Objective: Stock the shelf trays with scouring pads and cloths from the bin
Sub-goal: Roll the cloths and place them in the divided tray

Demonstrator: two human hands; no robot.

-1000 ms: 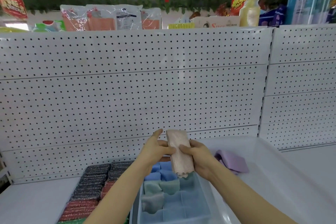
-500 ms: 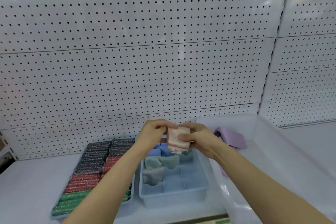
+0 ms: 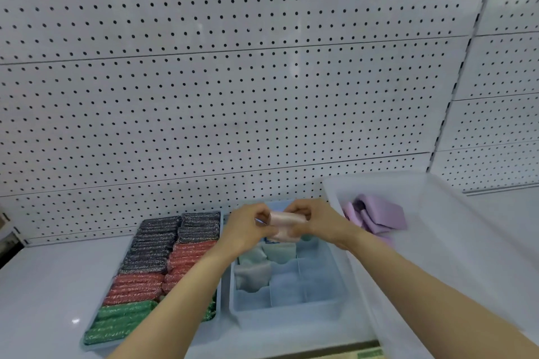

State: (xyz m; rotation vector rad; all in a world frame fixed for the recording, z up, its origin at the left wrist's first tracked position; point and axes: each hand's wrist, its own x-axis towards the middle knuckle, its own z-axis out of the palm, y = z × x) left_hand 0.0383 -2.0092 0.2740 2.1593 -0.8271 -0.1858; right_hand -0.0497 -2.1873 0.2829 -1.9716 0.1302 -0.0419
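The pink cloth (image 3: 284, 226) sat folded into a short, soft bundle between both hands, above the back of the divided tray (image 3: 287, 310). The left hand (image 3: 248, 232) gripped its left end, fingers curled over the top edge; the right hand (image 3: 316, 223) gripped the right end the same way, fingers wrapped over the top and thumb underneath. The fabric looked fluffy and pale, blurred by motion, its lower edge hanging just above the compartments.

The divided tray was pale blue plastic, split by thin walls into small square cells. Folded grey-green cloths (image 3: 264, 264) filled cells in its left and middle part; the near cells showed bare plastic. Just left of it, touching, lay the pad tray (image 3: 97, 341), packed with rows of glittery, coarse scouring pads (image 3: 151, 265): dark grey at the back, red in the middle, green in front. To the right stood the bin (image 3: 388, 320), translucent white with rounded walls, holding soft lilac cloths (image 3: 376, 214) crumpled near its far corner. Behind everything rose white pegboard (image 3: 233, 81).
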